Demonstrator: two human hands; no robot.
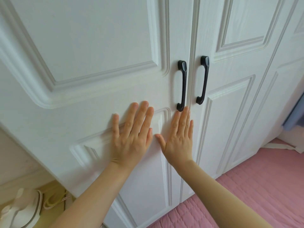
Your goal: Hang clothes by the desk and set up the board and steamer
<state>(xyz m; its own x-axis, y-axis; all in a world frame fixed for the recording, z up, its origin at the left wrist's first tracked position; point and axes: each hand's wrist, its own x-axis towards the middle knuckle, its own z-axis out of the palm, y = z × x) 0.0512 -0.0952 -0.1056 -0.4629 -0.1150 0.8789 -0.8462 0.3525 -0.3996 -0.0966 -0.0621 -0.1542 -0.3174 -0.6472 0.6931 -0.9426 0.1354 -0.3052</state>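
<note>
A: Hands? Left hand (131,137), right hand (179,139) spread flat, pressed on left wardrobe door (92,46).

B: Clothes unseen. Steamer (24,209) possibly on floor, lower left. Better: pushed evenly, clear of black handle (182,86).

A home bedroom: white panelled wardrobe doors (102,51) with black pull handles (182,85) stand directly beside a bed covered in a pink quilted spread (256,195), with a white appliance (24,209) on the floor
</note>
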